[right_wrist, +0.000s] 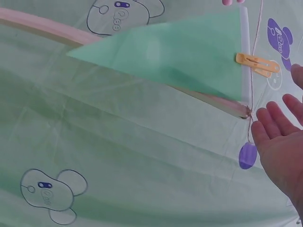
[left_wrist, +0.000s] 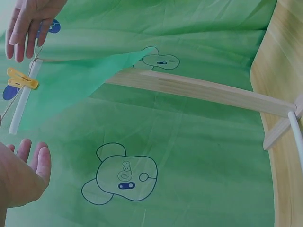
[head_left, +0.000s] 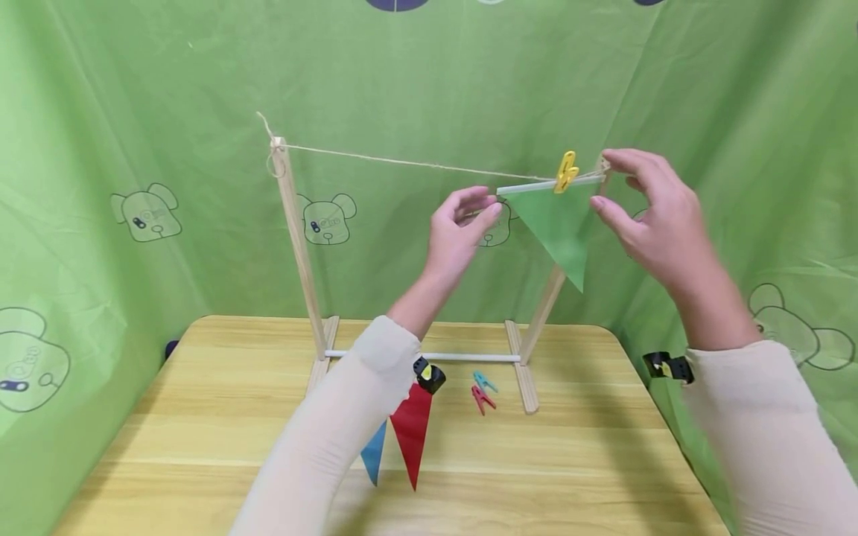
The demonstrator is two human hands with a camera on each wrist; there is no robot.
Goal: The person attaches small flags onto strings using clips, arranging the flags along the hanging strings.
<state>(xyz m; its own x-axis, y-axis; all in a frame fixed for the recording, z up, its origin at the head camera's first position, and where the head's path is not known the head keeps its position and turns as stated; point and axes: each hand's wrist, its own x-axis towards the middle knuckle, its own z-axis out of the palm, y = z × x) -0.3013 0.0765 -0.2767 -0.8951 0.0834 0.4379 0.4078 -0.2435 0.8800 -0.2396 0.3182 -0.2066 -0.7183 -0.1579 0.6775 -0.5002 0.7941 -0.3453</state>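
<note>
The left hand (head_left: 462, 227) is released: its fingers bend softly, with nothing in them, just beside the near end of a white strip (head_left: 526, 187) that edges the top of a green pennant (head_left: 558, 231). The right hand (head_left: 660, 216) is released as well, its index finger and thumb spread apart near the strip's other end; the wrist views show its fingers loose and holding nothing. The green pennant hangs between the two sets of fingers, point down. A yellow clothespin (head_left: 566, 173), also between them, clips the strip to a string (head_left: 402, 160).

The string runs from near the right fingers, past the clothespin, and out to the left of the left fingers, where it is tied at the top of a wooden post (head_left: 298, 238). A second post (head_left: 544, 309) rises behind the green pennant, its top just beside the right index fingertip. Well below the fingers, a white rod (head_left: 469, 358) joins the posts low down.

On the worktop (head_left: 570, 461), below the left fingers, lie a blue clothespin (head_left: 485, 382) and a red clothespin (head_left: 482, 400). Nearer the person are a red pennant (head_left: 414, 428) and a blue pennant (head_left: 374, 454), both partly hidden by the left sleeve (head_left: 335, 417). Behind the fingers hangs green cloth (head_left: 402, 97) printed with animal faces.
</note>
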